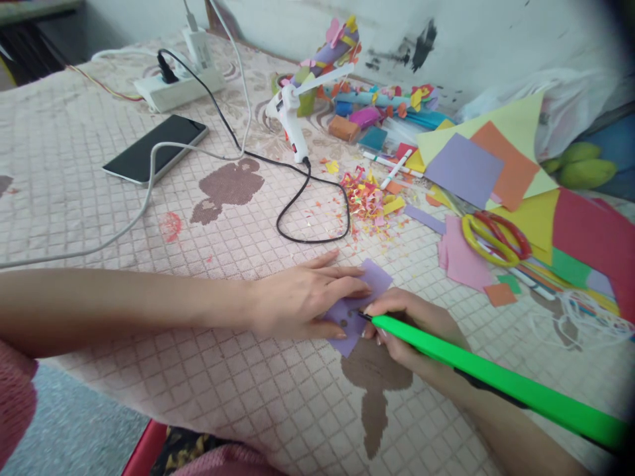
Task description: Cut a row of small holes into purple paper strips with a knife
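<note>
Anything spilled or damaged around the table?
Yes: loose paper scraps are strewn across the tablecloth beside the looped black cord, not gathered up, and irregular black marks mar the otherwise pale wall behind.

From the middle of the view, a black-screened phone [156, 149] lies at ten o'clock, a white power strip [176, 94] just beyond it. A white glue gun [292, 125] sits towards eleven, an orange-brown block [344, 128] towards one, paper shreds [366, 198] at two, yellow-handled scissors [491, 260] at three, tangled white string [578, 304] just past three.
</note>
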Motion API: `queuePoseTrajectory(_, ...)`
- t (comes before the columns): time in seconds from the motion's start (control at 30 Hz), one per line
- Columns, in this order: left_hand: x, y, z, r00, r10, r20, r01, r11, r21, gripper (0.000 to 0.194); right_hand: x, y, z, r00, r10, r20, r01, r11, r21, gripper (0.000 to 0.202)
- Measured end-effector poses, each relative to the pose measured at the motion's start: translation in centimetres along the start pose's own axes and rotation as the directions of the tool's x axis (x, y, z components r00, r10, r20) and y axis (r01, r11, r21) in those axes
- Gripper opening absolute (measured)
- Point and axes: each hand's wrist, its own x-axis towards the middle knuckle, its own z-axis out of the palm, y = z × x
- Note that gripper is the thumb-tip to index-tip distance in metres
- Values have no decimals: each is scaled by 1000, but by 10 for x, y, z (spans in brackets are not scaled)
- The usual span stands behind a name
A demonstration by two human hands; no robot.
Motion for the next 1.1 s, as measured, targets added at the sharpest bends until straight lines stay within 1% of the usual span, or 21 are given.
queuePoseTrajectory(0.2,1,3,-2,1000,-23,-3,23,1000,0,55,-2,7,-1,1000,-2,14,2,999,32,24)
queuePoseTrajectory(0.4,0,6,-1,999,-52,6,52,998,47,56,-2,5,-1,1000,7,14,-7,1000,25,23)
queuePoseTrajectory(0.47,-1,6,0,999,-46,-13,46,996,75,55,-2,5,0,1000,8,4,-8,1000,14,22)
queuePoseTrajectory(0.6,-3,5,3,994,2,-109,10,994,113,53,-1,2,1,1000,10,5,-10,1000,1,22)
queuePoseTrajectory(0.63,-3,4,3,993,17,-118,-4,994,105,53,0,1,1,1000,8,5,-8,1000,0,23)
queuePoseTrajectory(0.73,-2,1,2,996,56,-74,-53,998,41,55,2,-6,0,1000,14,2,-13,1000,-15,26)
queuePoseTrajectory(0.8,-1,0,2,998,52,-42,-52,999,-1,54,3,-11,-1,1000,24,6,-24,999,-23,27)
queuePoseTrajectory(0.93,0,0,3,999,17,-48,-19,1000,-25,49,3,-12,-2,1000,26,7,-26,1000,-12,24)
queuePoseTrajectory(1.1,-1,2,2,998,22,-66,-20,1000,23,50,-1,-3,-1,999,33,14,-34,999,19,25)
